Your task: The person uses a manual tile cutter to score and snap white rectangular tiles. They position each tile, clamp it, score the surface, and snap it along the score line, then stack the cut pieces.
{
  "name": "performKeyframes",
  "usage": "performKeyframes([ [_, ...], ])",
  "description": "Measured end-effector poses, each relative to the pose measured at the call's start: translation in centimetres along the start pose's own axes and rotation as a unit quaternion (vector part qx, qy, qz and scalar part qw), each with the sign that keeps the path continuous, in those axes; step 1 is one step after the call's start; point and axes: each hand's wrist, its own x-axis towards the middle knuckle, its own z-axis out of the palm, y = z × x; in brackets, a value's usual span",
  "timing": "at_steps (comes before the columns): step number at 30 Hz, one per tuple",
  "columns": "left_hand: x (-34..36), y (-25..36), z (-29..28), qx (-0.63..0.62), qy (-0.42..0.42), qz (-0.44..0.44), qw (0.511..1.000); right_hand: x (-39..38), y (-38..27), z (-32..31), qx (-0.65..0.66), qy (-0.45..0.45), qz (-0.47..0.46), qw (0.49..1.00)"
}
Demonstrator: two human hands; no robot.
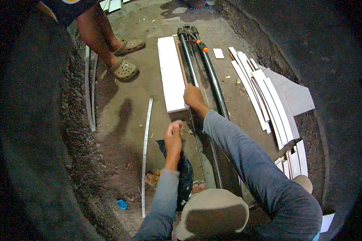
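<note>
A long white tile (173, 76) lies on the ground in front of me, with a narrow brown edge along its right side. My right hand (194, 96) is closed at the tile's near right corner, its fingers wrapped over that edge and mostly hidden from view. Beside it runs a tile cutter (219, 100) with two long metal rails and an orange-tipped handle (203, 46) at the far end. My left hand (173, 138) hovers just short of the tile's near end, fingers curled in toward the thumb and slightly blurred. Whatever they may hold is hidden.
A white measuring strip (147, 156) lies to the left. Cut white tile strips (269, 96) are piled on the right, near a small tile piece (218, 53). Another person's clogs (124, 69) stand at upper left. A blue scrap (122, 204) rests lower left.
</note>
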Motion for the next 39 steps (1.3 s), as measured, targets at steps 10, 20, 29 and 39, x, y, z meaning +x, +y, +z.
performKeyframes([
  [10,9.3,-4.4,2.0,0.191,0.217,0.162,0.943,-0.3,-0.2,1.1,-0.011,0.032,-0.016,0.999],
  [20,13.3,-7.8,1.8,0.197,0.126,0.048,0.971,-0.2,0.6,0.1,-0.006,0.02,-0.014,1.0],
  [29,13.9,-6.2,1.8,0.15,0.182,0.015,0.972,0.8,-0.1,0.7,0.016,0.064,-0.071,0.995],
  [39,11.5,-2.8,2.7,0.251,0.197,0.033,0.947,-0.4,-2.6,-3.3,-0.077,0.111,-0.041,0.99],
])
